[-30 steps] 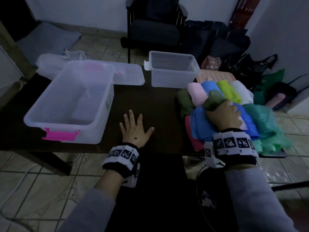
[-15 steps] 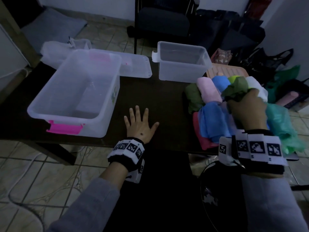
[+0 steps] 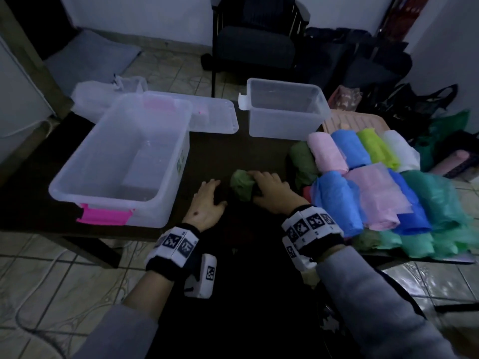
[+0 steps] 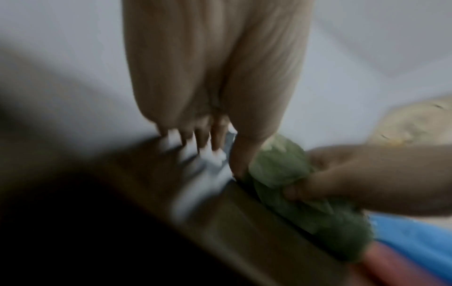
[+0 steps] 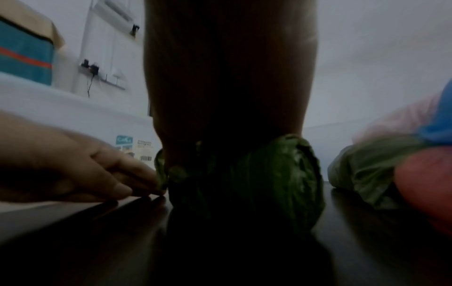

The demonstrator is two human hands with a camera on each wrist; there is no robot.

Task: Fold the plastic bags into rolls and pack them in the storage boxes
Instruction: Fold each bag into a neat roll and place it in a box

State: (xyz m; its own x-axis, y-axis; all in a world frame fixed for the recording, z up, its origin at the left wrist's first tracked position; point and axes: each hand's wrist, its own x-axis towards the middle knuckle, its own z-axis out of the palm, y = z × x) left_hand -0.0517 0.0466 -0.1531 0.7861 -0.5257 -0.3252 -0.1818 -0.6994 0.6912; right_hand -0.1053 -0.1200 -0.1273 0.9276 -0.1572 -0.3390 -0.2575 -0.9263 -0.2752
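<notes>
Beside the large storage box (image 3: pixel 121 161), the right hand (image 3: pixel 272 193) grips the green bag (image 3: pixel 242 186) against the worktop (image 3: pixel 215 154) for rolling, while the left hand (image 3: pixel 207 203) rests spread, steadying.

Head cam looks down; wrist cams low, close, share green bag (image 4: pixel 281 170).
</notes>
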